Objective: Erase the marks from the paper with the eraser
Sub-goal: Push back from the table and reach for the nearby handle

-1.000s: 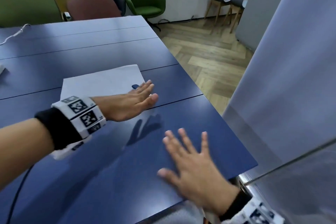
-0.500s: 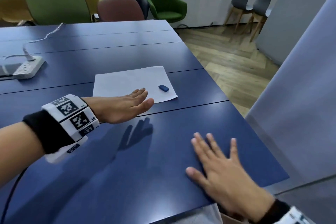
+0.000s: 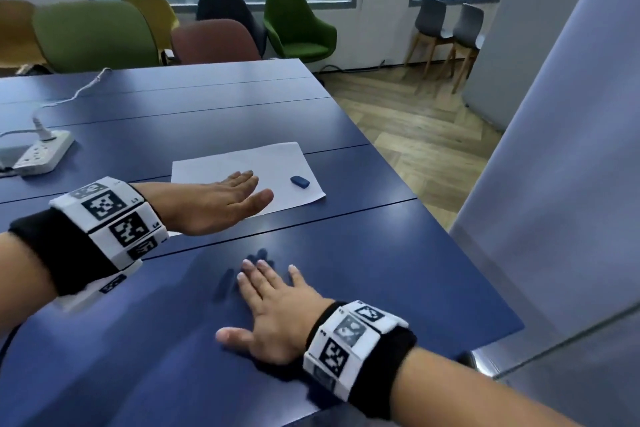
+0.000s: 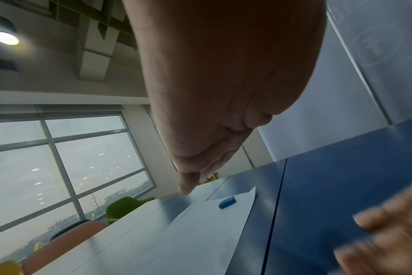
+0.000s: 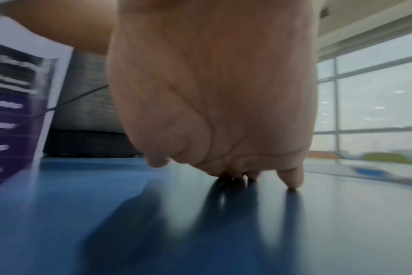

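A white sheet of paper (image 3: pixel 242 166) lies flat on the blue table (image 3: pixel 363 270). A small blue eraser (image 3: pixel 300 181) sits on the paper's right part, also seen in the left wrist view as the eraser (image 4: pixel 227 202) on the paper (image 4: pixel 200 232). My left hand (image 3: pixel 221 201) hovers with straight fingers over the paper's near left part, holding nothing. My right hand (image 3: pixel 273 305) is spread palm-down on the bare table nearer to me, well short of the paper; its fingertips (image 5: pixel 292 183) touch the tabletop. No marks on the paper are discernible.
A white power strip (image 3: pixel 38 156) with a plugged cable lies at the table's far left. Several chairs (image 3: pixel 214 42) stand behind the table. A grey partition (image 3: pixel 554 184) rises close on the right, past the table's right edge.
The view has swung so that the paper and eraser show fully. My right hand has slid left and a little forward on the table. The left hand stays over the paper's near edge.
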Motion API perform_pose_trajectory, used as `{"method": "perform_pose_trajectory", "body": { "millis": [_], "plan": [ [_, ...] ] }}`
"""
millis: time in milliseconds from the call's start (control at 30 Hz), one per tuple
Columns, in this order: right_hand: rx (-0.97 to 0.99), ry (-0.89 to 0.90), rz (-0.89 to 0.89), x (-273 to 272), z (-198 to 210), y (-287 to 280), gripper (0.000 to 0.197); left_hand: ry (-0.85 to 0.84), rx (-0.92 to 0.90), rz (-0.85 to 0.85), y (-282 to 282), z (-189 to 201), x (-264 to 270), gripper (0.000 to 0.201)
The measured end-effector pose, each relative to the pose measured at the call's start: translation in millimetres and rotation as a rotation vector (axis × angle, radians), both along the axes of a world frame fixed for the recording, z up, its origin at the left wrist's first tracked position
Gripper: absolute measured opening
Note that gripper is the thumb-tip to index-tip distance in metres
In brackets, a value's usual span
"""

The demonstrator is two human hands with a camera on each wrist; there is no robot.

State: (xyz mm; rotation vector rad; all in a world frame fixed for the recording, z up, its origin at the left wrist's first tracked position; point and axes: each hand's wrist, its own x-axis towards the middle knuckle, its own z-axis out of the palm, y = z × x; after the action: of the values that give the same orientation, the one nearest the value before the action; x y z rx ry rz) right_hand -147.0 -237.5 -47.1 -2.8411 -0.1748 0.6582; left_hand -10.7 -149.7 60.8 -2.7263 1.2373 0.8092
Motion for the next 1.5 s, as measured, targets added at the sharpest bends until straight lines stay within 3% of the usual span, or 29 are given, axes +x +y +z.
{"method": "perform_pose_trajectory", "body": {
  "millis": [200, 300, 367, 433, 467, 567, 667, 767, 867, 933, 1067, 1300, 1500],
  "plan": [
    [-0.192, 0.082, -0.332, -48, 17, -131, 0.095, 0.031, 0.086, -0.006, -3, -20, -6, 0.145],
    [-0.217, -0.131, -0.199, -83, 16, -118, 0.103, 0.025, 0.162, -0.105, -16, -49, -22, 0.158],
    [-0.250, -0.197, -0.094, -108, 0, -95, 0.088, -0.009, 0.174, -0.161, -28, -73, -39, 0.155],
    [-0.264, -0.245, -0.008, -121, -24, -84, 0.056, -0.053, 0.140, -0.244, -42, -89, -57, 0.141],
    [-0.273, -0.238, 0.032, -125, -31, -85, 0.050, -0.060, 0.117, -0.314, -50, -92, -66, 0.131],
    [-0.268, -0.215, 0.008, -131, -27, -115, 0.063, 0.027, 0.069, -0.481, -78, -87, -84, 0.094],
    [-0.333, -0.136, -0.151, -129, -8, -154, 0.078, 0.080, -0.004, -0.489, -96, -73, -80, 0.073],
    [-0.266, -0.144, -0.169, -128, -6, -148, 0.080, 0.027, -0.048, -0.400, -106, -63, -60, 0.073],
    [-0.196, -0.199, 0.003, -136, -14, -124, 0.081, -0.002, 0.015, -0.345, -108, -62, -50, 0.076],
    [-0.189, -0.204, 0.029, -139, -11, -132, 0.080, -0.016, 0.062, -0.356, -108, -65, -50, 0.078],
    [-0.119, -0.204, -0.137, -135, 1, -182, 0.085, -0.059, 0.108, -0.385, -111, -70, -54, 0.081],
    [-0.125, -0.224, 0.040, -147, 2, -165, 0.088, -0.099, 0.133, -0.405, -130, -71, -60, 0.085],
    [-0.112, -0.194, -0.256, -150, 30, -224, 0.085, -0.092, 0.163, -0.359, -150, -63, -69, 0.098]
  ]
}}
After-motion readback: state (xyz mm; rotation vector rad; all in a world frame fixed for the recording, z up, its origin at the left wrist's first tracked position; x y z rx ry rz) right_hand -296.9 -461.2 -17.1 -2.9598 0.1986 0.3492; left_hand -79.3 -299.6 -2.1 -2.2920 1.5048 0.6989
